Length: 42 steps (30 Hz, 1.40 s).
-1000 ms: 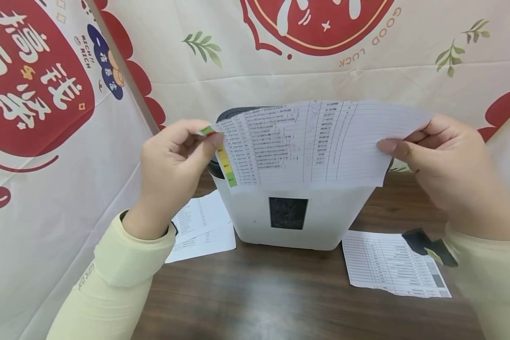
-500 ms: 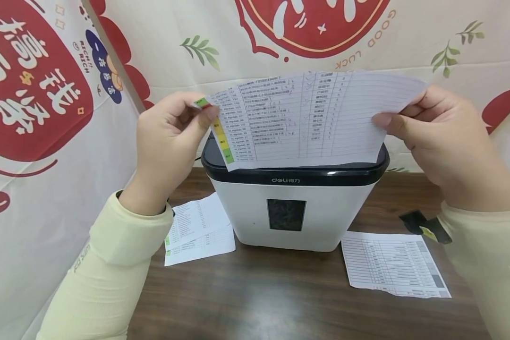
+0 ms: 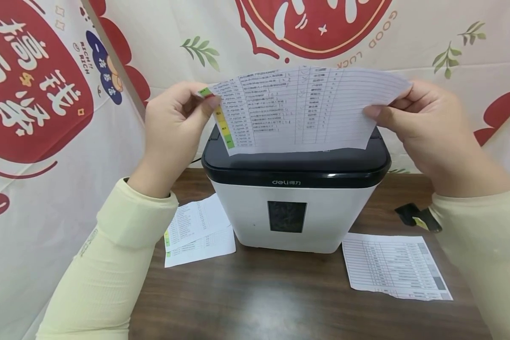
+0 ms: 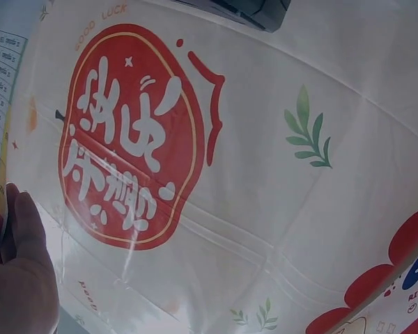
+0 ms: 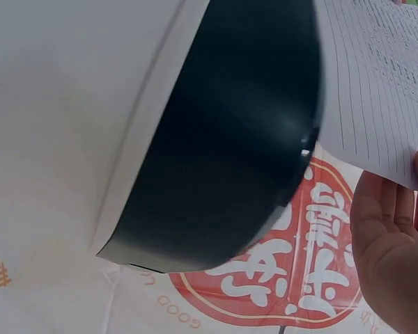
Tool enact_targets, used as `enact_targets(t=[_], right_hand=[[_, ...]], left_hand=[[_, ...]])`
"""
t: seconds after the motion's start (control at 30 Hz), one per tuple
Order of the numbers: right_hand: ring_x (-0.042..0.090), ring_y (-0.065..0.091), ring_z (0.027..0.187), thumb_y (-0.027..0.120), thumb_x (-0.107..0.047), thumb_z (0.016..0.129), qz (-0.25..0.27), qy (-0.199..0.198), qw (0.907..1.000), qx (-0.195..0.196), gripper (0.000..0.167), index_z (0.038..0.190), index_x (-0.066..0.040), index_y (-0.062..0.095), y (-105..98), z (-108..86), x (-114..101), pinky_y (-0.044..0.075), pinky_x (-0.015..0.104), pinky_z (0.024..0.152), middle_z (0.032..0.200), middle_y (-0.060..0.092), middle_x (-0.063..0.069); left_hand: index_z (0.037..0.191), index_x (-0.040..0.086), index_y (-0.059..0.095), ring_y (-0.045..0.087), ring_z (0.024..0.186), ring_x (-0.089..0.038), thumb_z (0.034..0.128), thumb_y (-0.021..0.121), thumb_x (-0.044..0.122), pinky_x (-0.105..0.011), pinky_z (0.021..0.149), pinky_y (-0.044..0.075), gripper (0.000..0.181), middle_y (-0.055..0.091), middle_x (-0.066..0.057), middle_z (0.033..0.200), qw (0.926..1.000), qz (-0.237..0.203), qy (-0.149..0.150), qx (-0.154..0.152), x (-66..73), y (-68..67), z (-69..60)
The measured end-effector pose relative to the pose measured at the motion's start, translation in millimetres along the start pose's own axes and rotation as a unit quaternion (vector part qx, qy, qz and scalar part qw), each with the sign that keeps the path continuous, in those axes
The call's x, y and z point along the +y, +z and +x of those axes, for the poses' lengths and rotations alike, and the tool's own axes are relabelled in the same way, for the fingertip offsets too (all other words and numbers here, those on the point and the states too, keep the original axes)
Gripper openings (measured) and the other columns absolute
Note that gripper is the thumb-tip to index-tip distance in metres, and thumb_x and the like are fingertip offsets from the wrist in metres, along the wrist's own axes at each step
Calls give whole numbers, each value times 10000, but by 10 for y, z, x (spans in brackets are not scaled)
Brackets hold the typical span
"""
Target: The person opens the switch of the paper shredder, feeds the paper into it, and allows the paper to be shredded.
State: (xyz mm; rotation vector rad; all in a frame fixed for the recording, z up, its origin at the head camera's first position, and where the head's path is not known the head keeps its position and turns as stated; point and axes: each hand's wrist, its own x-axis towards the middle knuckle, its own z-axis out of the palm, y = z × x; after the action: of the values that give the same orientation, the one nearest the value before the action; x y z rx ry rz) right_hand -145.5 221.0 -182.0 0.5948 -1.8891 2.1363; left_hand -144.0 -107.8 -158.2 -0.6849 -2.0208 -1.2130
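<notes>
Both hands hold up a printed sheet of paper point(image 3: 297, 111) with table rows and green, red and yellow cells along its left edge. The left hand point(image 3: 176, 127) pinches its upper left corner between thumb and fingers. On the other side, the right hand point(image 3: 429, 127) pinches the right edge, where the sheet bends slightly. Behind and below the sheet stands a white paper shredder point(image 3: 238, 208) with a black top and a dark front window; the sheet hides part of that top. In the right wrist view the sheet point(image 5: 376, 90) hangs beside the shredder's dark lid point(image 5: 230, 125).
Two overlapping printed sheets point(image 3: 199, 226) lie left of the shredder on the dark wooden table point(image 3: 255, 293). Another printed sheet point(image 3: 395, 267) lies to its right, near a black strap point(image 3: 416, 217) at the right sleeve. A patterned cloth point(image 3: 161, 28) hangs behind and at the left.
Both hands have raised the sheet, so the shredder's black lid and front label show below it. The right hand has shifted slightly left. The sheets on the table stay put.
</notes>
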Motion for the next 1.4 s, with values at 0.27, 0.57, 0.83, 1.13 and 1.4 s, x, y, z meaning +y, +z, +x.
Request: enact_targets(t=[0.27, 0.57, 0.83, 1.13, 1.4], right_hand=[[179, 644, 1034, 708, 63, 819, -147, 70, 9999, 51, 323, 1137, 50, 658, -7, 83, 25, 507, 156, 840, 1135, 685, 83], [181, 645, 1020, 719, 48, 815, -148, 61, 9998, 108, 285, 1094, 70, 666, 25, 172, 83, 507, 152, 831, 1109, 694, 71], [175, 641, 990, 723, 42, 814, -311, 104, 9993, 204, 172, 985, 31, 708, 50, 213, 128, 497, 149, 809, 1052, 713, 32], [190, 617, 1027, 728, 10, 822, -617, 141, 9978, 183, 168, 988, 20, 707, 61, 230, 155, 494, 149, 815, 1081, 703, 21], [183, 626, 1008, 733, 30, 809, -472, 129, 9987, 167, 124, 930, 29, 704, 67, 259, 192, 485, 160, 816, 1038, 715, 24]], left_hand=[[972, -70, 691, 594, 713, -132, 892, 667, 47, -188, 654, 440, 143, 697, -123, 931, 9998, 97, -184, -38, -70, 34, 83], [977, -56, 690, 620, 786, -132, 905, 659, 81, -196, 759, 480, 157, 690, -118, 977, 9965, 9, -817, -178, -108, 53, 172], [982, -28, 692, 637, 845, -167, 915, 647, 91, -195, 790, 487, 144, 683, -114, 1025, 9936, 108, -1086, -276, -194, 68, 208], [966, -21, 697, 602, 801, -137, 921, 645, 106, -192, 734, 444, 144, 686, -101, 1004, 9917, 284, -1225, -257, -251, 68, 216], [958, -25, 693, 605, 801, -147, 917, 650, 100, -194, 746, 455, 138, 685, -102, 995, 9916, 299, -1231, -277, -291, 66, 211]])
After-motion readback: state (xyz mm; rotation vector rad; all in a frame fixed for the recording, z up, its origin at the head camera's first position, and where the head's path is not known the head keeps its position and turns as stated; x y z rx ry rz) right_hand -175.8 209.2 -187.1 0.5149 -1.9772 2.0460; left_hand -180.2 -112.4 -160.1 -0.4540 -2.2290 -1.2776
